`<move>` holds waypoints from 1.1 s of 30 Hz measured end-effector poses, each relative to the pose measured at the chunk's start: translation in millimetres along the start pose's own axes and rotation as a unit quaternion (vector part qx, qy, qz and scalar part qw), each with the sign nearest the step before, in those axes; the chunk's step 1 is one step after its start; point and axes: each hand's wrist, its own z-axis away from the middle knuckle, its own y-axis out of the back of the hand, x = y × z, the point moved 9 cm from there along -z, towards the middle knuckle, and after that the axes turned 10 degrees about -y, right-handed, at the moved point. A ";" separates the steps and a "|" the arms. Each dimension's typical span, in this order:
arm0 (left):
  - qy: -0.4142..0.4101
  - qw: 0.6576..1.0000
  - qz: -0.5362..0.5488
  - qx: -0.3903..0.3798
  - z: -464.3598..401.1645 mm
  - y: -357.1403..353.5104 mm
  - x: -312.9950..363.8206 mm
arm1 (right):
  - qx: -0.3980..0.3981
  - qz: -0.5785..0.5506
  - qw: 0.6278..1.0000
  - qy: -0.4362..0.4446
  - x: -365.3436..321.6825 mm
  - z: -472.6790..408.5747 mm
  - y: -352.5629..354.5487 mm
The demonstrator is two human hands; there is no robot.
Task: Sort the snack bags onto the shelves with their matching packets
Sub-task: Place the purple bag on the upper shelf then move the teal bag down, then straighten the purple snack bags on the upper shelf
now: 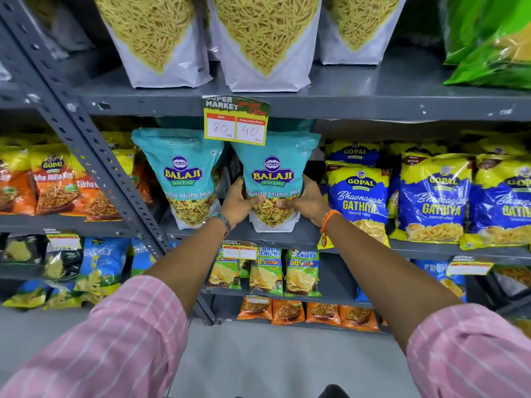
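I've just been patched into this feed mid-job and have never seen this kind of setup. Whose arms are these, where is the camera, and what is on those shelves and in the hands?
There is no machine here. The single picture comes from a wide-angle camera worn on a person's head, looking forward and down, so the two pink-striped sleeves are the wearer's own arms.

The left hand and right hand together grip the lower part of a teal Balaji bag, standing upright on a grey metal shelf. A matching teal bag stands just to its left, so it is going with its own kind.

A price tag hangs above them. Blue Gopal Gathiya bags sit to the right, orange Gopal packets to the left, and large white pouches on the shelf above. Smaller chip packets fill the lower shelves.
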 end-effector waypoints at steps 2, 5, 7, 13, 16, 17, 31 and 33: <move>0.002 1.000 0.003 0.005 0.7 2.0 -4.6 | -0.002 0.003 1.000 0.002 2.3 -2.7 -2.8; 0.009 1.000 0.006 0.003 2.5 3.4 -4.9 | 0.006 0.022 1.000 0.002 1.8 -0.7 -4.0; 0.019 1.000 0.011 0.004 9.1 7.3 0.4 | 0.016 0.025 1.000 -0.004 -6.3 9.9 -0.2; 0.028 0.999 -0.013 0.013 61.8 35.0 50.4 | 0.160 -0.055 0.983 0.070 -63.0 115.3 59.1; 0.013 0.996 -0.077 -0.050 83.2 46.3 95.0 | 0.287 -0.088 0.935 0.187 -114.8 185.9 91.0; -0.001 0.995 -0.082 -0.062 86.7 52.2 118.2 | 0.297 -0.108 0.922 0.223 -138.0 202.7 96.1; -0.178 0.967 -0.079 0.164 9.2 123.6 320.7 | 0.065 -0.024 0.968 0.240 -336.8 118.9 69.8; -0.166 0.969 -0.120 0.138 -1.5 121.9 314.0 | 0.041 -0.011 0.967 0.252 -341.5 114.7 59.1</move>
